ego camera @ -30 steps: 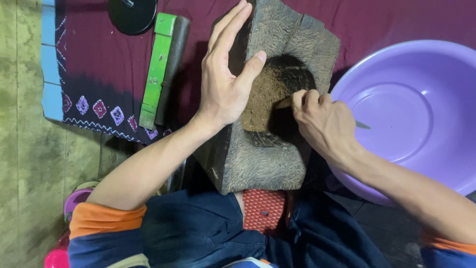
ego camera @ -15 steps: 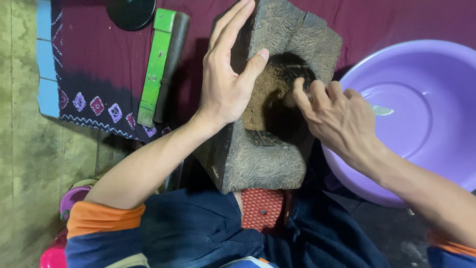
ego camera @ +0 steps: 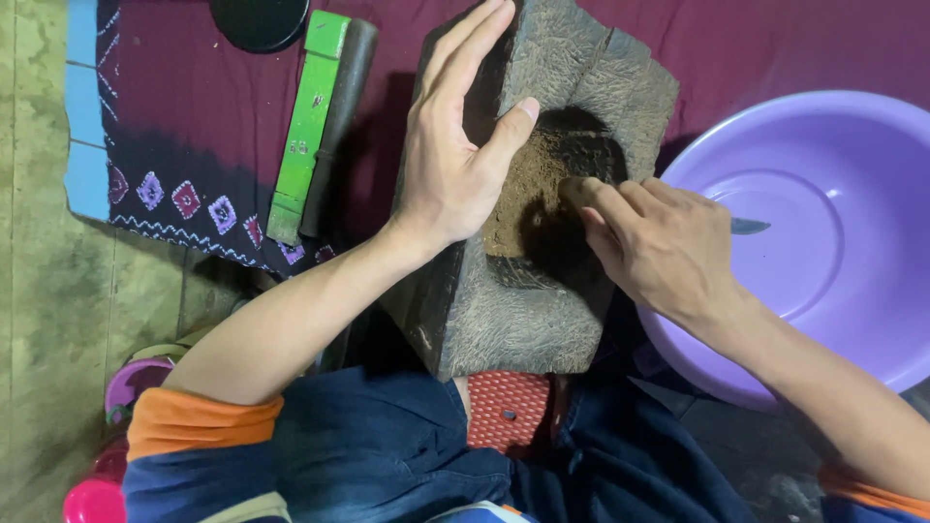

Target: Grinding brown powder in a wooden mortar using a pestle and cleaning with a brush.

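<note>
A dark wooden mortar block (ego camera: 523, 310) lies tilted on its side in front of me, its hollow holding brown powder (ego camera: 523, 189). My left hand (ego camera: 450, 160) rests flat against the block's left edge, fingers straight, thumb at the rim of the hollow. My right hand (ego camera: 659, 242) reaches into the hollow with its fingers on the powder, and it holds a thin metal utensil (ego camera: 751, 226) whose tip sticks out over the purple basin (ego camera: 862, 320).
The basin sits at the right, touching the block's side. A green wooden bar (ego camera: 305, 121) and a dark pestle (ego camera: 339, 107) lie on the maroon patterned cloth (ego camera: 184, 126) to the left. A black round lid (ego camera: 257, 24) is at the top. Pink plastic items (ego camera: 107, 446) sit bottom left.
My right hand has pushed further into the hollow and turned flatter over the powder. The left hand stayed on the block. The view shifted slightly.
</note>
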